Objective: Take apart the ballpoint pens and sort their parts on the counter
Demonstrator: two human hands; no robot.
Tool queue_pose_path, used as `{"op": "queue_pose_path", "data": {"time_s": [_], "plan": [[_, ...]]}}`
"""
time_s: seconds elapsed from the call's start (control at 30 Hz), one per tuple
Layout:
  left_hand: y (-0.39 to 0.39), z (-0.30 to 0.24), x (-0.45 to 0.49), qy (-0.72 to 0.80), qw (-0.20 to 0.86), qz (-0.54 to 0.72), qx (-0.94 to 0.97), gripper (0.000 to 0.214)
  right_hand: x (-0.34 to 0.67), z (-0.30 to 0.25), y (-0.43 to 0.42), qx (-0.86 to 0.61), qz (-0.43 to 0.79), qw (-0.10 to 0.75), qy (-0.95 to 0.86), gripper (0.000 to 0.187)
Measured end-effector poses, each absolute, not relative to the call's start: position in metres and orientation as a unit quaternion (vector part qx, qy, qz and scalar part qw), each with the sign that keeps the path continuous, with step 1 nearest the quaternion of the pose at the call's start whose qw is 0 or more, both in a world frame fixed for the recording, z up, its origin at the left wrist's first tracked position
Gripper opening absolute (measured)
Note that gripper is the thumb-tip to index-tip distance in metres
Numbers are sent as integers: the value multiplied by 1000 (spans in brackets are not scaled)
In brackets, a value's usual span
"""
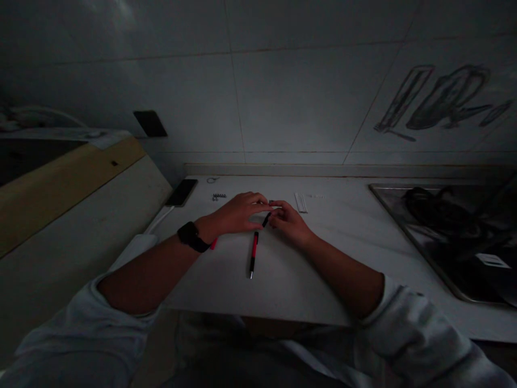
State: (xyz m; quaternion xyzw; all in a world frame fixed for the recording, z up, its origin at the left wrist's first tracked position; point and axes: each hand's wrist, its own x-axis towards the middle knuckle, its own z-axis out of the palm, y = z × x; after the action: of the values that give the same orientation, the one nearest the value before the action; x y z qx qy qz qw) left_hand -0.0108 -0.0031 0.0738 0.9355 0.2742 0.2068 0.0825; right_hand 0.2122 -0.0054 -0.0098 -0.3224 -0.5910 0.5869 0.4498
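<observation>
My left hand point(244, 212), a dark watch point(194, 237) on its wrist, arches over the counter with thumb and fingers apart. Its fingertips meet those of my right hand point(290, 222), whose bent fingers close on a small black tube-like piece point(266, 219). That piece slants between the two hands, its upper end hidden by fingers. A dark speck shows where the fingertips meet, too small to name. Just below lies a red and black pen point(253, 256), metal tip towards me. Something red point(214, 244) shows partly from under my left wrist.
Small metal springs point(219, 195) and a ring point(212, 180) lie at the back left, near a phone point(182, 192). Thin white sticks point(301, 202) and tiny pale pieces point(317, 196) lie right of my hands. A gas hob point(440, 237) is at the right; the wall runs behind.
</observation>
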Motion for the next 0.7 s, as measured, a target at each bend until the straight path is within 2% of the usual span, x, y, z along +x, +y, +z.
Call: {"op": "queue_pose_path", "data": {"time_s": [0.17,0.37,0.53,0.7], "plan": [[-2,71,-8,290,70,190,935,47,211,-10,-5,-332,586,454,-584,52],[33,56,-25,358,23,214,908,45,211,-12,-3,-376,517,492,-591,46],[64,31,-35,419,-25,151,895,42,212,-12,-4,-381,505,476,-610,42],[72,19,-32,446,-23,104,889,41,213,-11,-5,-376,501,478,-616,39]]}}
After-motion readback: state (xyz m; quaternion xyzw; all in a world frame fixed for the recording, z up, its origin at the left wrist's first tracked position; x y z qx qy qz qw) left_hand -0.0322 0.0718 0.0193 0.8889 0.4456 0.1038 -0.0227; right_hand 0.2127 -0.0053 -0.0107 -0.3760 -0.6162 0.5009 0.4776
